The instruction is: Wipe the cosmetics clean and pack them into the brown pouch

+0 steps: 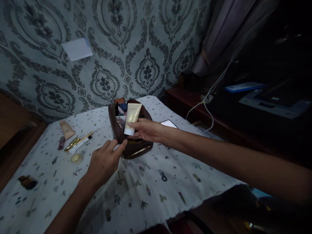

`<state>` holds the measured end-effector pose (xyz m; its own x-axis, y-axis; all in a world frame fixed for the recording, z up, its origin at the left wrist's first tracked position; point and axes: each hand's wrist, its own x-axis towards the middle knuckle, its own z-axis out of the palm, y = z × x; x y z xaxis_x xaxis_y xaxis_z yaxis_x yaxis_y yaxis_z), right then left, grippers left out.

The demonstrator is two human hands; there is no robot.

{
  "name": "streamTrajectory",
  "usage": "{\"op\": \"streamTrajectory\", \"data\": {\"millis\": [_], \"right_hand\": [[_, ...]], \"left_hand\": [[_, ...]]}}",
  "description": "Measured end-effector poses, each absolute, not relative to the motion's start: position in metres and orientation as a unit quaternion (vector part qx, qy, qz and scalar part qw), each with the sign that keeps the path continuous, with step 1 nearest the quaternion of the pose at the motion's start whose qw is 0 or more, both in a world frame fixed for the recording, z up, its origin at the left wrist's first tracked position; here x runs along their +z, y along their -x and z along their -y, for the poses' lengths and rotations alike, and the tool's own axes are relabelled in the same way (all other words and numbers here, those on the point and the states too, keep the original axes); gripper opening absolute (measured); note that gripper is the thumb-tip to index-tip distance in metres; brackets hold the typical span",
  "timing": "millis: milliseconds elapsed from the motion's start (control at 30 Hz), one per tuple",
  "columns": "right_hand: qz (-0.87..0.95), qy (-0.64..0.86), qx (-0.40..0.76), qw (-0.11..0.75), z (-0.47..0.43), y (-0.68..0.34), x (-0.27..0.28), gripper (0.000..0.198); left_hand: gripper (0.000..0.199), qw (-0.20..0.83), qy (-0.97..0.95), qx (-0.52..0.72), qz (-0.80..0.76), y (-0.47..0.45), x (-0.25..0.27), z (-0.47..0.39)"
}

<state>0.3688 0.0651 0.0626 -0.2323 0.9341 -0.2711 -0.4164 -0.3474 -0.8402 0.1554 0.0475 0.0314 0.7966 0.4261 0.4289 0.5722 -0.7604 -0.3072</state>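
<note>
A pale yellow squeeze tube point(133, 114) with a white cap is pinched in my right hand point(147, 130), cap down and slightly tilted. It is held over the opening of a brown zippered makeup bag point(117, 130). Inside the bag, a dark blue item point(123, 107) and several other small things show in part. My left hand point(106, 159) is closed at the bag's near left edge, fingers curled on its rim. Something pale shows between those fingers, too small to name. My right hand covers part of the bag's inside.
On the patterned cloth point(136, 201) to the left lie a peach tube point(66, 130), gold and white slim tubes point(79, 143), a round yellowish container point(76, 158) and a dark brown item point(27, 182). A phone point(169, 123) lies behind my right forearm. White cables point(219, 79) hang at right.
</note>
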Motion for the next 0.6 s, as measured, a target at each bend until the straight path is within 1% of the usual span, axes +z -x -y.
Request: {"op": "streamTrajectory", "data": {"millis": [133, 267, 433, 500, 600], "right_hand": [[0.33, 0.397, 0.7, 0.493, -0.065, -0.368, 0.057, 0.022], [0.352, 0.425, 0.665, 0.504, -0.063, -0.364, 0.057, 0.031], [0.376, 0.44, 0.636, 0.511, -0.057, -0.361, 0.061, 0.052], [0.389, 0.449, 0.626, 0.505, -0.055, -0.362, 0.061, 0.052], [0.417, 0.465, 0.612, 0.485, -0.053, -0.365, 0.059, 0.041]], "left_hand": [[0.047, 0.201, 0.923, -0.167, 0.284, -0.153, 0.026, -0.05], [0.046, 0.2, 0.922, -0.167, 0.285, -0.153, 0.025, -0.051], [0.043, 0.203, 0.922, -0.179, 0.276, -0.154, 0.027, -0.05], [0.044, 0.197, 0.923, -0.187, 0.273, -0.154, 0.027, -0.051], [0.045, 0.188, 0.925, -0.2, 0.264, -0.154, 0.026, -0.051]]}}
